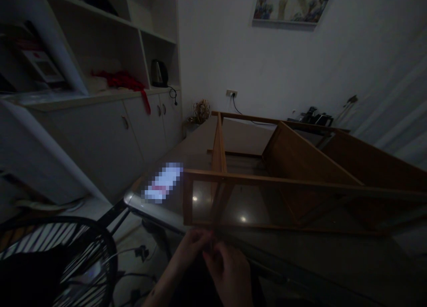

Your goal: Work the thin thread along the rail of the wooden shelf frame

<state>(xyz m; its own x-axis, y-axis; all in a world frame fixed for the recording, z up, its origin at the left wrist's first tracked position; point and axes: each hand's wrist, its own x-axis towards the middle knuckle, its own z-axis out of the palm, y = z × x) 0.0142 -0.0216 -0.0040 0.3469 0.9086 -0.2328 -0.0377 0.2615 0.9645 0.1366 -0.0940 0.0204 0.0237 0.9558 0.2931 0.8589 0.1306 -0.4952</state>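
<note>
A wooden shelf frame (267,180) lies on its side across a glossy table (196,151). Both hands meet just below the frame's near bottom rail, in dim light. My left hand (191,247) has its fingers curled in a pinch by the rail. My right hand (228,271) is closed too, its fingertips touching the left hand's. Whatever small thing they hold is hidden in the dark. A lit phone (163,182) lies on the table's left corner.
White cabinets (110,133) with open shelves line the left wall, with a kettle (159,73) and a red cloth (123,80) on the counter. A black wire chair (60,258) stands at bottom left. Cables lie on the floor. A wall socket (231,93) and a picture (290,5) are ahead.
</note>
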